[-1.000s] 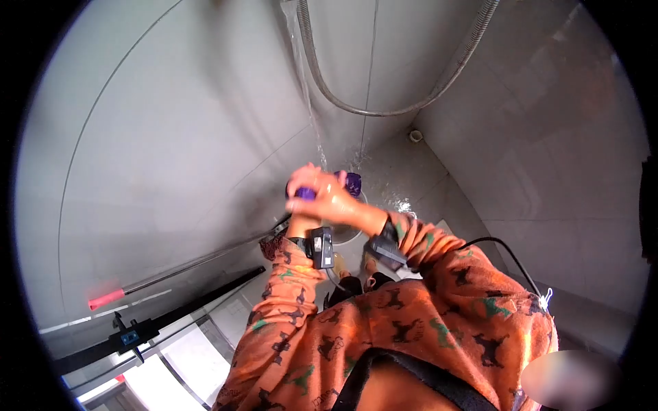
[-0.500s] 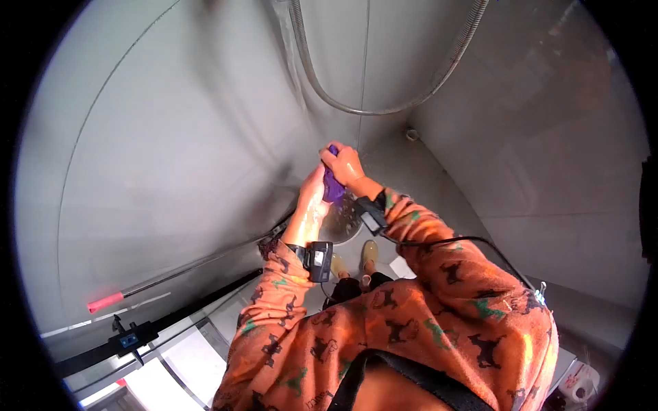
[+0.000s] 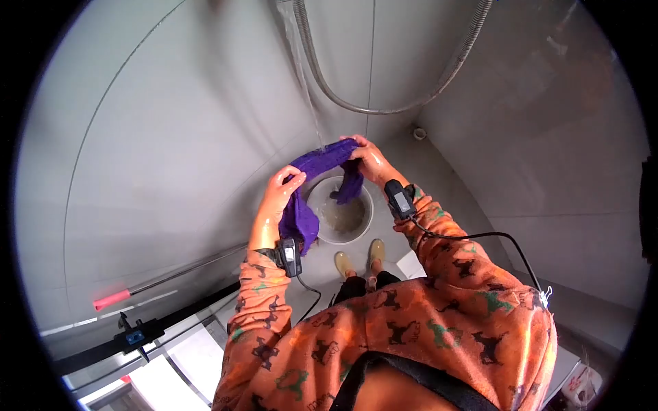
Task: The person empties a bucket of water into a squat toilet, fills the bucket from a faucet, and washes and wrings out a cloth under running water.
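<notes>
Left hand (image 3: pixel 279 183): your fingers are closed on the purple cloth (image 3: pixel 317 162); wet skin could let it slip.
Right hand (image 3: pixel 370 162): you pinch the cloth farther along; a loose hold could drop that end into the bucket (image 3: pixel 371 216).
Purple cloth: spans between your hands, both ends drooping below them; uneven water weight could drag one side down.
Left-hand end: hangs by the bucket's rim, contact unclear; drips could miss the bucket and wet the floor.
Water stream (image 3: pixel 312 103): falls from beyond your hands onto the cloth between them; a tilted cloth could deflect it.
Wrist devices (image 3: pixel 289 257): strapped just behind your hands; runoff along your forearms could reach them.
</notes>
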